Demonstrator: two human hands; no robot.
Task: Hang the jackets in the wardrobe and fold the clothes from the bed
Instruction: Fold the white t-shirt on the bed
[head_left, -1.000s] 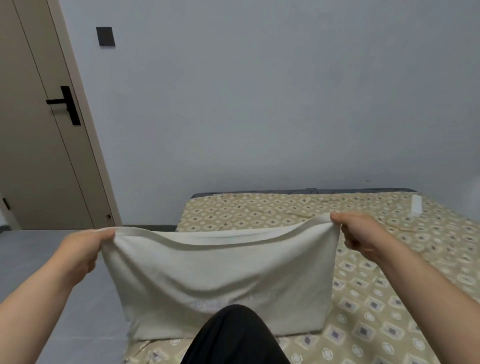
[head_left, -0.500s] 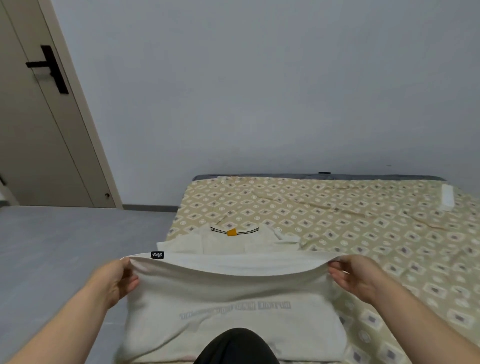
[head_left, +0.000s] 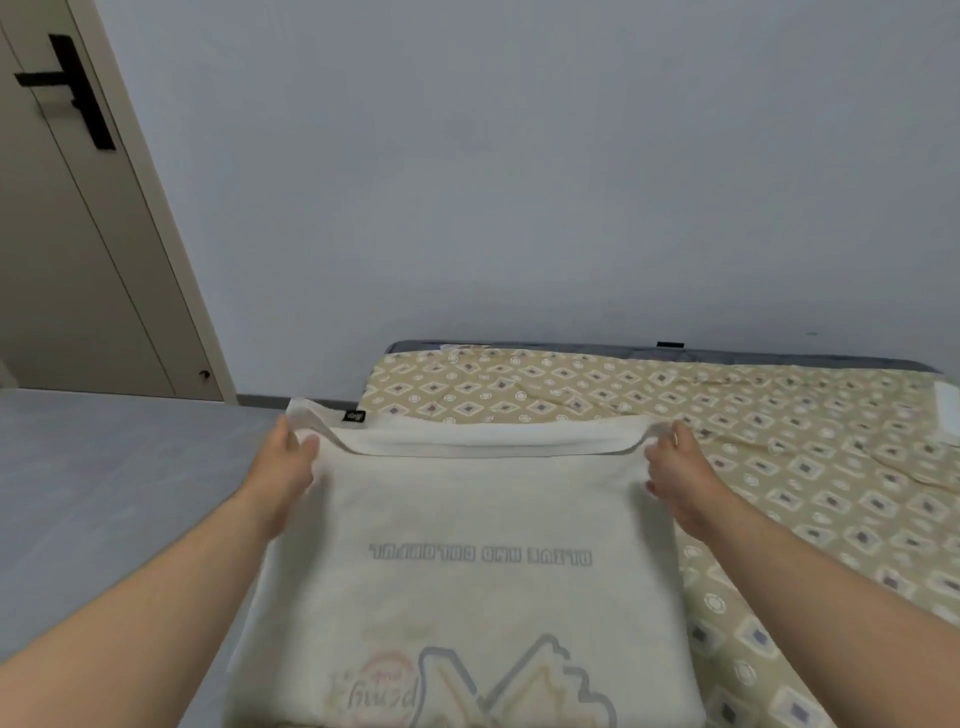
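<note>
A cream shirt (head_left: 467, 597) lies spread flat on the near left part of the bed (head_left: 779, 415), close to its left edge; its far edge is a doubled band of ribbed hem, sagging slightly in the middle; a small black tag (head_left: 355, 415) sits at the far left corner; a line of grey lettering runs upside down across the middle; a grey, pink and yellow print shows near the bottom; the left hand (head_left: 288, 462) and right hand (head_left: 675, 467) pinch the two far corners.
</note>
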